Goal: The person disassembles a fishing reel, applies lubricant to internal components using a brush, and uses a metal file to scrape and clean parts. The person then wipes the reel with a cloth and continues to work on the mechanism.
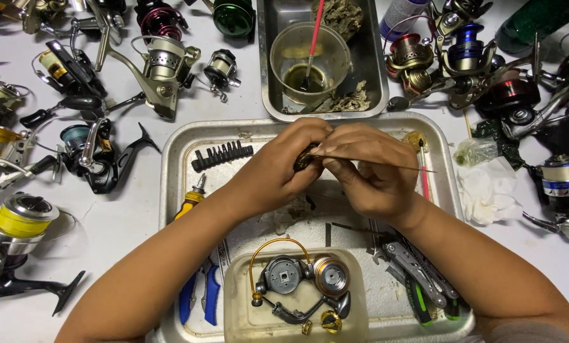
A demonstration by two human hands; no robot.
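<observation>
Over the metal tray (pixel 173 159), my left hand (pixel 278 168) grips a small dark reel part (pixel 305 159), mostly hidden by my fingers. My right hand (pixel 370 171) meets it from the right and pinches a thin metal pick (pixel 399 165) whose point sticks out to the right. The pick's inner end reaches the small part between my fingertips. Below my hands, a clear plastic tub (pixel 240 311) holds a dismantled reel body, a gold bail wire and a spool.
In the tray lie a bit strip (pixel 222 155), a yellow screwdriver (pixel 190 200), blue-handled pliers (pixel 199 295) and a multi-tool (pixel 418 267). A second tray (pixel 268 76) behind holds a plastic cup with a red brush. Several fishing reels crowd both sides of the white table; tissue (pixel 488 190) lies right.
</observation>
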